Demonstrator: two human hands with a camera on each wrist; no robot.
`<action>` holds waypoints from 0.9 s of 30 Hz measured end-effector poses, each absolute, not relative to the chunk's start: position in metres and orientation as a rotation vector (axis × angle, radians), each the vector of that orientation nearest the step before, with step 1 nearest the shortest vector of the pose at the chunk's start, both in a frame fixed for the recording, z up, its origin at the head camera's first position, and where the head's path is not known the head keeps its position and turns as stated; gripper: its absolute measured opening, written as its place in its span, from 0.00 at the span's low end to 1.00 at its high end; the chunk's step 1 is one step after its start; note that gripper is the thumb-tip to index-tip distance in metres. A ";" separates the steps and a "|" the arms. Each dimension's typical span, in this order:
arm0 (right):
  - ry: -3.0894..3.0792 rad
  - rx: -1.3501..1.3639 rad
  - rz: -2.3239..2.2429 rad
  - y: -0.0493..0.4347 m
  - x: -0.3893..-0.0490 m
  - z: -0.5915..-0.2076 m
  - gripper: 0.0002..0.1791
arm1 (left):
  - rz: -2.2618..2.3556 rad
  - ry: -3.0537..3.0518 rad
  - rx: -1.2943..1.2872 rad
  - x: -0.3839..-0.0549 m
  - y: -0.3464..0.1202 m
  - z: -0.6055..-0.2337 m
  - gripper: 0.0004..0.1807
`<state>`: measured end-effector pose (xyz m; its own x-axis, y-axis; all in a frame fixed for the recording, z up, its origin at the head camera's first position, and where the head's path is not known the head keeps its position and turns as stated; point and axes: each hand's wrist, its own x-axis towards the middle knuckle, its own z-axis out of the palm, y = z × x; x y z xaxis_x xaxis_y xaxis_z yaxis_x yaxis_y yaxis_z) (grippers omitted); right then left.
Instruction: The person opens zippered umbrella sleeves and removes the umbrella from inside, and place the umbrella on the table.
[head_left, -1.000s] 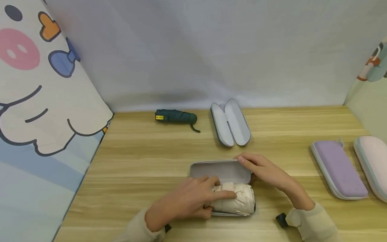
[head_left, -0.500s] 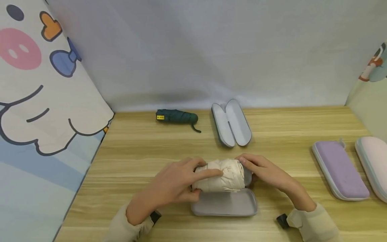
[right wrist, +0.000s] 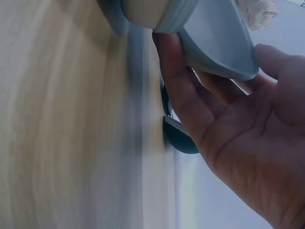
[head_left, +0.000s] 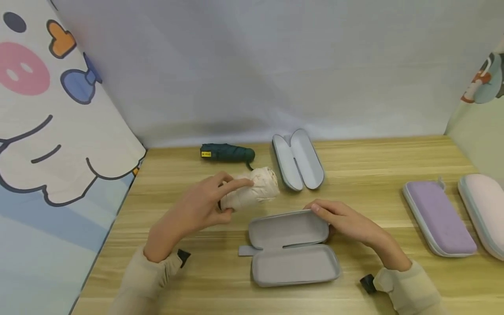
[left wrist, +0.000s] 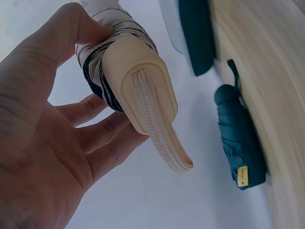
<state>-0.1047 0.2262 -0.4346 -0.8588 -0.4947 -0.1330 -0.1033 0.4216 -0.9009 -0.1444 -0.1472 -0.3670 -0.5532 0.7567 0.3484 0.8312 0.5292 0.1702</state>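
My left hand point(head_left: 193, 208) grips a folded cream umbrella point(head_left: 260, 186) by its handle end, above the table and left of the case. In the left wrist view, a woven wrist strap point(left wrist: 159, 124) loops from the umbrella's pale handle end. Lying open in front is a grey-lined hard case point(head_left: 295, 265), its two halves bare inside and a small tab on its left. My right hand point(head_left: 348, 223) holds the right end of the raised lid point(right wrist: 219, 38), thumb on the rim and fingers behind it.
A dark green folded umbrella point(head_left: 226, 152) lies at the back, beside an open glasses case point(head_left: 309, 162) with a pale lining. On the right are a purple zip case point(head_left: 441, 218) and a pink case point(head_left: 484, 212). A pale curtain point(head_left: 275, 70) hangs behind the wooden table point(head_left: 177, 275).
The cream umbrella has come up out of the case in my left hand and moved left and toward the back. My right hand has stayed at the lid.
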 end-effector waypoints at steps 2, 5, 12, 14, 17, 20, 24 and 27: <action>2.297 -0.505 -1.418 0.227 -0.105 -0.434 0.22 | -0.441 -2.535 -1.325 -0.153 -0.150 -0.371 0.40; 2.290 -0.510 -1.420 0.228 -0.105 -0.434 0.22 | -0.412 -2.572 -1.297 -0.165 -0.154 -0.375 0.40; 2.286 -0.534 -1.426 0.229 -0.107 -0.436 0.22 | -0.357 -2.790 -1.156 -0.194 -0.164 -0.386 0.41; 2.299 -0.543 -1.419 0.229 -0.107 -0.436 0.21 | -0.357 -2.846 -1.113 -0.201 -0.168 -0.391 0.41; 2.297 -0.542 -1.416 0.229 -0.108 -0.436 0.21 | -0.363 -2.902 -1.078 -0.209 -0.172 -0.400 0.41; 2.283 -0.537 -1.421 0.229 -0.107 -0.436 0.21 | -0.356 -2.927 -1.073 -0.216 -0.175 -0.406 0.42; 2.296 -0.538 -1.418 0.231 -0.107 -0.435 0.21 | -0.337 -2.950 -1.074 -0.224 -0.176 -0.410 0.42; 2.301 -0.535 -1.419 0.232 -0.107 -0.435 0.21 | -0.316 -2.966 -1.075 -0.229 -0.176 -0.410 0.42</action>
<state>-0.1071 0.2322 -0.4346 -0.8537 -0.5064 -0.1219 -0.1184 0.4166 -0.9013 -0.2285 -0.1760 -0.4104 -0.7696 0.6372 0.0408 0.6316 0.7502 0.1959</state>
